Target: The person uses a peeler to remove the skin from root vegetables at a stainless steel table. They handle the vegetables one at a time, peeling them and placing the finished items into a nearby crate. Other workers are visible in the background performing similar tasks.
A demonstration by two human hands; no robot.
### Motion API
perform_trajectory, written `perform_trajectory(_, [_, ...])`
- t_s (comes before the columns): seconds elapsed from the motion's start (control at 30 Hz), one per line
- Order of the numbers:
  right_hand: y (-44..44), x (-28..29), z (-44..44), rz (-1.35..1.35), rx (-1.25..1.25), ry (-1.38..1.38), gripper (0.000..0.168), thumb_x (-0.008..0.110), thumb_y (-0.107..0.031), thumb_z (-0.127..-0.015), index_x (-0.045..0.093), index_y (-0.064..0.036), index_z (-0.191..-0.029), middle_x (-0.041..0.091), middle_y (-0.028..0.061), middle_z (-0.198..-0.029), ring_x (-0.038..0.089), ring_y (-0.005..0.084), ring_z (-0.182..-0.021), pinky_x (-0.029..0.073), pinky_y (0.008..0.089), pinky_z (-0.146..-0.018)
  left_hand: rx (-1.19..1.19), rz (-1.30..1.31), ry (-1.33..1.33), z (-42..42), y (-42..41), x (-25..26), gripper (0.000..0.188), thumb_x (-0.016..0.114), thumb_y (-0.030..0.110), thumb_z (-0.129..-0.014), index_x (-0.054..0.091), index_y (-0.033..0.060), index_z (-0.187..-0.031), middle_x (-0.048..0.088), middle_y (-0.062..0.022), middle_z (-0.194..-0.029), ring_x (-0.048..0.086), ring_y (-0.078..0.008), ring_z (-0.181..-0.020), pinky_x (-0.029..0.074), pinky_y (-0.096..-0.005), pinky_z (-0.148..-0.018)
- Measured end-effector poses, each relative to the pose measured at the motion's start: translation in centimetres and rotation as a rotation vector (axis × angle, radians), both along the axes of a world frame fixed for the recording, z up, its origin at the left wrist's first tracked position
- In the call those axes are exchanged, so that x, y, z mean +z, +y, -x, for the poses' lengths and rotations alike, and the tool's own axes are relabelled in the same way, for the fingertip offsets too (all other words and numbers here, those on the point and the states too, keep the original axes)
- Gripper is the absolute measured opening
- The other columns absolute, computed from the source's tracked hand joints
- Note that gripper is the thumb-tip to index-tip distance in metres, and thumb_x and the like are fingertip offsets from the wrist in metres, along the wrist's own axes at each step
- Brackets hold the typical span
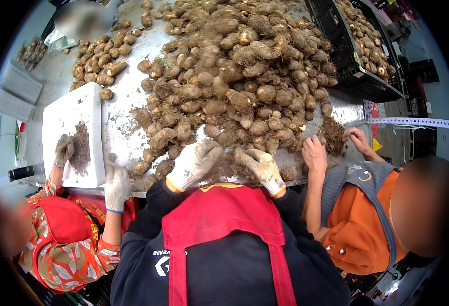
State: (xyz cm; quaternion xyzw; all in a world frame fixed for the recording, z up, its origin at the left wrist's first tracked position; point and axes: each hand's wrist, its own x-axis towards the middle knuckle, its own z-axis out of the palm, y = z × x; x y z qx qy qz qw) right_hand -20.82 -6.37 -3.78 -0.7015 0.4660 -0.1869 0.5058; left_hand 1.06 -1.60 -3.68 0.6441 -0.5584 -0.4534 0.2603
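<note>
My left hand [195, 162], in a white knit glove with a yellow cuff, is curled at the near edge of a heap of hairy brown taro corms [239, 72]. Whether anything sits inside its fingers is hidden. My right hand [264, 168], gloved the same way and stained with soil, has its fingertips on a small brown taro corm [239, 156]. Between the two hands, loose brown fibre and dirt lie on the metal table [123, 103]. The nearest corms of the heap touch or almost touch both gloves.
At left, a person's gloved hands [116, 187] work beside a white foam board [71, 103] bearing brown scraps. At right, another person's bare hands [315, 153] are by a fibre clump [332, 135]. A black crate [379, 86] holds corms. Cleaner-looking corms [98, 57] lie far left.
</note>
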Motion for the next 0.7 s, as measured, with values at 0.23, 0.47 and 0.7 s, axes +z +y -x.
perform_trajectory(0.23, [-0.1, -2.2, 1.1, -0.183, 0.026, -0.148, 0.033, 0.053, -0.027, -0.098, 0.068, 0.001, -0.104, 0.069, 0.0132, -0.091, 0.065, 0.0232, -0.087, 0.050, 0.0351, -0.076, -0.008, 0.045, 0.105, 0.7, 0.2, 1.7, 0.035, 0.059, 0.024, -0.094, 0.062, 0.0016, -0.120, 0.069, -0.0179, -0.104, 0.069, -0.0271, -0.092, 0.053, -0.0358, -0.078])
perform_trajectory(0.47, [-0.1, -2.5, -0.2, -0.284, 0.043, -0.214, 0.026, 0.059, -0.022, -0.094, 0.065, 0.000, -0.107, 0.068, 0.0105, -0.090, 0.064, 0.0253, -0.080, 0.049, 0.0359, -0.069, -0.097, 0.005, 0.255, 1.3, 0.3, 1.6, 0.046, 0.072, 0.016, -0.085, 0.058, 0.0050, -0.127, 0.064, -0.0157, -0.116, 0.064, -0.0271, -0.105, 0.050, -0.0342, -0.090])
perform_trajectory(0.7, [-0.5, -0.6, -0.8, -0.341, -0.251, -0.323, 0.024, 0.060, -0.021, -0.097, 0.065, -0.003, -0.111, 0.067, 0.0038, -0.098, 0.061, 0.0127, -0.088, 0.050, 0.0282, -0.078, -0.025, -0.292, 0.557, 0.2, 0.1, 2.4, 0.035, 0.059, 0.023, -0.097, 0.058, 0.0045, -0.126, 0.063, -0.0042, -0.099, 0.060, -0.0107, -0.092, 0.049, -0.0230, -0.079])
